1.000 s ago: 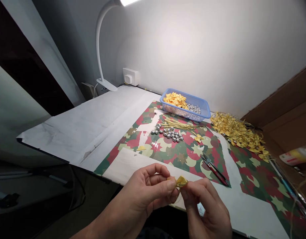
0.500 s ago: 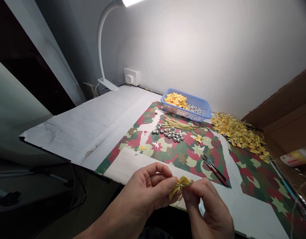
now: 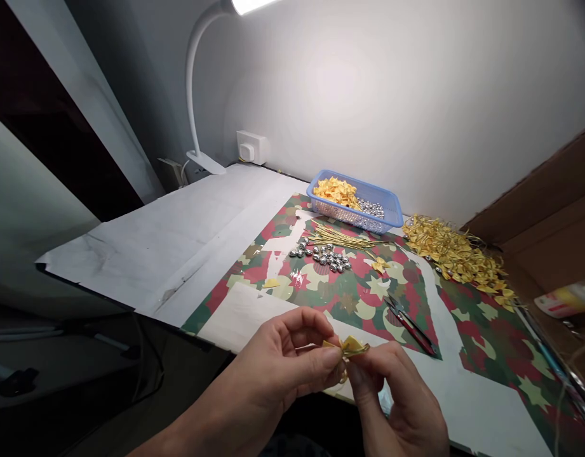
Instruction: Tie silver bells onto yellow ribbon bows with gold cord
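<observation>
Between my two hands, just over the table's near edge, is a small yellow ribbon bow (image 3: 353, 344) with thin gold cord at its middle. My left hand (image 3: 292, 362) pinches its left side between thumb and fingers, covering much of it. On the other side, my right hand (image 3: 397, 387) grips the bow's right end and the cord with thumb and forefinger. Beyond the hands lie silver beads (image 3: 328, 255) and a bundle of gold cord lengths (image 3: 340, 237). A single yellow bow (image 3: 380, 264) rests near them. Red-handled thread snips (image 3: 411, 324) lie to the right.
A blue basket (image 3: 392, 209) at the wall holds yellow bows and silver beads. Finished-looking corded bows (image 3: 454, 254) are heaped at the right. A white desk lamp (image 3: 192, 95) stands at the back left, and a cardboard box (image 3: 549, 222) borders the right side.
My left thumb has shifted right across the bow, covering its middle and the left loop that showed before. My right hand keeps nearly the same place and hold.
</observation>
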{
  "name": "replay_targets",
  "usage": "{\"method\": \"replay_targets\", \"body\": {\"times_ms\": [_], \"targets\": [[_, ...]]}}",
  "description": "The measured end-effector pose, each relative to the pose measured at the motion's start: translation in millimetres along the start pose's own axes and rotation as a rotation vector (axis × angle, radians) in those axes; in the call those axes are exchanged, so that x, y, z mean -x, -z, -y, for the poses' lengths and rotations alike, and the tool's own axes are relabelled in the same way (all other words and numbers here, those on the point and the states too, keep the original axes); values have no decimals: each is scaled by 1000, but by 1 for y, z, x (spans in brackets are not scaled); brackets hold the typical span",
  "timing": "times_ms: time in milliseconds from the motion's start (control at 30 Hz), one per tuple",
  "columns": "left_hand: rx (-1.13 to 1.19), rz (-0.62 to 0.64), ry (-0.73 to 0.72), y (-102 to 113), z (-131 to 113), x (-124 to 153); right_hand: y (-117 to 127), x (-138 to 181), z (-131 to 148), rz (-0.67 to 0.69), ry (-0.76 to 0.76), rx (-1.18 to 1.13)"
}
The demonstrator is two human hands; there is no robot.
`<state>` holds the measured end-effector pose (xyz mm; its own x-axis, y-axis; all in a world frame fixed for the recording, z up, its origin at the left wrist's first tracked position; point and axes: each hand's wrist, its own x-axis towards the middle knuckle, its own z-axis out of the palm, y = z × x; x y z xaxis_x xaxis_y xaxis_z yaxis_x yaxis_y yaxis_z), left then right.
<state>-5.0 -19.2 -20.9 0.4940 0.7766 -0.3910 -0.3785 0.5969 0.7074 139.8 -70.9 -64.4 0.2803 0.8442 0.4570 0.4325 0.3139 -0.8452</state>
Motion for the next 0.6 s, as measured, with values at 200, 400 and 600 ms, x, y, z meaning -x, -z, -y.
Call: {"method": "replay_targets", "body": {"times_ms": [200, 400, 600], "targets": [[-52, 106, 15, -1, -1, 2, -1, 7, -2, -122, 1, 67], [-271, 26, -97, -8, -3, 3, 8, 0, 2, -19, 133, 197], [-419, -6, -173, -7, -3, 5, 10, 1, -1, -69, 195, 200]]}}
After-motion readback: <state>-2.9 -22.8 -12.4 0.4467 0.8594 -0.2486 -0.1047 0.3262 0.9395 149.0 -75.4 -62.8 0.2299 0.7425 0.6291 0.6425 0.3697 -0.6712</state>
